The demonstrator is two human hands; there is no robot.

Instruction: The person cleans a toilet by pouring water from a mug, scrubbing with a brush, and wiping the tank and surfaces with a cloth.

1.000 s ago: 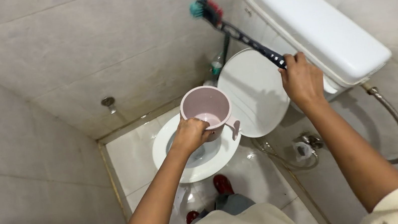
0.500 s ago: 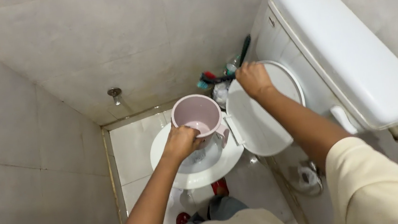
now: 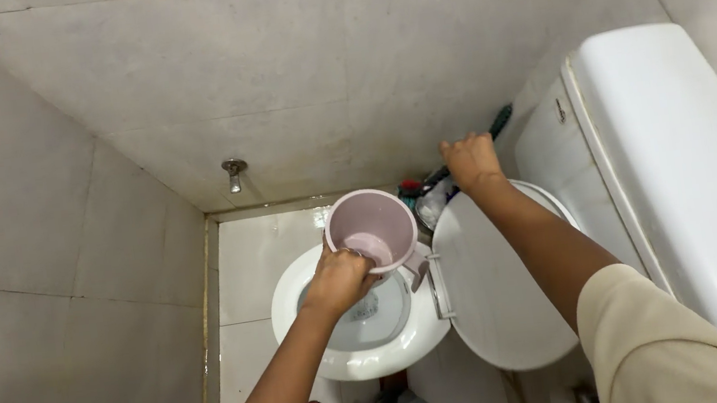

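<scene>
Left hand (image 3: 338,279) gripping pink mug (image 3: 371,230) over toilet bowl (image 3: 352,359); right hand (image 3: 470,161) on brush (image 3: 434,179)

The left hand (image 3: 339,279) grips a pink mug (image 3: 371,232) by its rim, open mouth tilted up, directly above the white toilet bowl (image 3: 346,358). Beyond the raised toilet lid (image 3: 499,303), the right hand (image 3: 470,161) closes on a brush handle (image 3: 499,123) in the corner, beside the white cistern (image 3: 693,179).
</scene>
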